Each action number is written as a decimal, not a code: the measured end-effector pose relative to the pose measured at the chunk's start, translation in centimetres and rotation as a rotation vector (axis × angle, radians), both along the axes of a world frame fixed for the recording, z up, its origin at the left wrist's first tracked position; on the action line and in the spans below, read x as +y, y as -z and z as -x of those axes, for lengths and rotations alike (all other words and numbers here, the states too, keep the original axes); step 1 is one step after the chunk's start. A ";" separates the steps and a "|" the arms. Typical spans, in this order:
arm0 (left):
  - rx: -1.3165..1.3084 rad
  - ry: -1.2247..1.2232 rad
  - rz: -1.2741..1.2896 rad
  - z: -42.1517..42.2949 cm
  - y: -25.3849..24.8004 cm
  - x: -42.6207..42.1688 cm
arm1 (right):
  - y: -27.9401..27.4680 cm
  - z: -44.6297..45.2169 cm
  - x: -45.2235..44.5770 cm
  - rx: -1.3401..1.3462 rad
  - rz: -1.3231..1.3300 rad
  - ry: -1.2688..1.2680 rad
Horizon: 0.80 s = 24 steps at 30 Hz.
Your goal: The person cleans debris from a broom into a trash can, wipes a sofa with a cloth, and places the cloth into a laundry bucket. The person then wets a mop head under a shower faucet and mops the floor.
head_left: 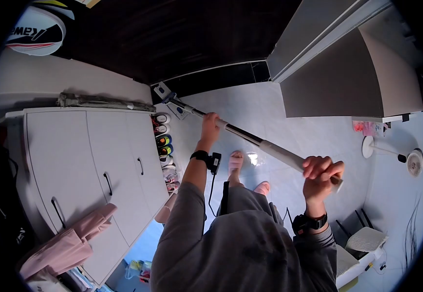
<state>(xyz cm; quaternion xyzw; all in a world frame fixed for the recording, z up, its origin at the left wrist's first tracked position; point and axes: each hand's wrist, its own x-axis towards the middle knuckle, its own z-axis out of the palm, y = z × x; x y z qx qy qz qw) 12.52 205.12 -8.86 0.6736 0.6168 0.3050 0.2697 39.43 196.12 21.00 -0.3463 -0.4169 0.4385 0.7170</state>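
Both hands grip a long flat mop [243,135], its white and dark pole slanting across the view. My left hand [210,127] is wrapped round the pole's thinner, lower stretch. Near the pole's top end, my right hand [322,174] is closed round the thick white handle. At the far left end, the mop head [173,101] rests in the corner by the dark door and the shoe row. Its underside is hidden.
A white cabinet [75,165] with black handles stands at left, with several shoes [163,141] along its base. A dark door [182,34] is ahead. At right are a grey cabinet [333,78], a white fan [415,163] and chairs [367,238]. The tiled floor [289,136] looks shiny.
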 end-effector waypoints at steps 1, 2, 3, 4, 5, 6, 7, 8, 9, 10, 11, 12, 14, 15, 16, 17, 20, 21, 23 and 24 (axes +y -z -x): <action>0.004 -0.003 0.002 0.4 -0.5 0.2 | -0.3 0.6 0.2 -0.006 -0.019 -0.079; -0.015 -0.052 -0.031 0.8 -0.8 0.7 | -0.9 1.4 0.7 0.014 -0.028 -0.149; -0.032 -0.100 -0.060 1.2 -1.4 0.9 | -1.9 2.0 1.2 0.035 -0.034 -0.217; -0.029 -0.099 -0.059 1.9 -0.9 1.2 | -2.6 2.4 1.7 0.038 -0.034 -0.215; -0.079 -0.074 -0.075 2.6 -0.3 1.8 | -3.2 2.7 2.3 0.006 -0.069 -0.322; -0.130 -0.050 -0.089 3.0 0.3 2.1 | -4.0 2.8 3.0 -0.028 -0.102 -0.429; -0.129 -0.048 -0.098 3.1 0.1 2.4 | -4.9 2.7 3.7 -0.028 -0.112 -0.428; -0.139 -0.002 -0.120 3.2 -0.4 2.6 | -6.1 2.7 4.4 -0.095 -0.174 -0.555; -0.150 0.047 -0.140 3.3 -0.9 2.8 | -7.1 2.8 4.9 -0.163 -0.236 -0.678; -0.149 0.051 -0.146 3.1 -0.9 3.0 | -7.8 2.9 5.2 -0.137 -0.265 -0.708; -0.197 0.099 -0.135 2.6 -0.8 3.3 | -8.9 2.8 5.4 -0.140 -0.270 -0.704; -0.246 0.147 -0.123 1.9 -0.8 3.4 | -10.3 2.4 5.5 -0.171 -0.282 -0.756; -0.275 0.218 -0.071 -0.5 -3.8 3.2 | -12.0 1.6 5.5 -0.179 -0.318 -0.840; -0.301 0.289 -0.011 -1.9 -4.9 2.7 | -13.3 1.2 5.3 -0.190 -0.351 -0.836; -0.325 0.368 0.066 -3.5 -5.1 2.3 | -14.7 0.4 5.1 -0.214 -0.351 -0.910; -0.348 0.454 0.144 -5.3 -5.4 1.9 | -16.2 -0.7 4.9 -0.240 -0.349 -0.977; -0.464 0.645 0.297 -11.9 -7.6 -1.2 | -20.5 -4.8 3.7 -0.370 -0.301 -1.144; -0.507 0.700 0.365 -14.0 -8.5 -2.1 | -21.3 -6.1 2.9 -0.374 -0.289 -1.148; -0.371 0.797 0.285 -17.8 -10.1 -4.0 | -22.3 -8.4 0.8 -0.351 -0.264 -1.098; -0.369 0.828 0.284 -19.2 -10.7 -4.5 | -22.6 -9.7 0.0 -0.360 -0.261 -1.069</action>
